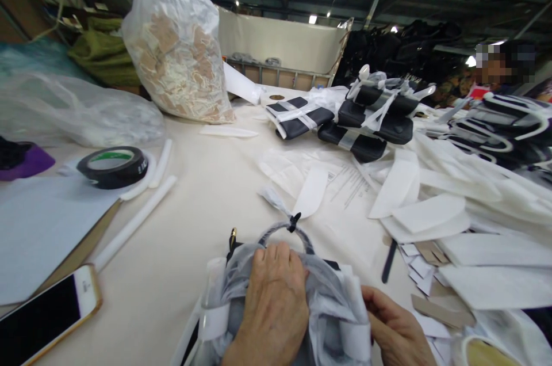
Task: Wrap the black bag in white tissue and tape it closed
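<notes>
Plastic-wrapped, a handbag sits beneath the left hand, fingertips hidden; the half-curled right hand touches its side, apparently steadying it, neither grip clear.

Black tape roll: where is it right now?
In the head view, the black tape roll lies at left, at the far end of the pale sheet, beside white strips and beyond the phone.

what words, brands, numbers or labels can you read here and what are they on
No text here can be read with certainty.
Clear plastic sheet: printed lines and a small dark patch, too blurred to read.
Black tape roll: small pale marks on its outer side and on the green core, too small to read.
Phone: tiny marks on its white end, too small to read.
</notes>
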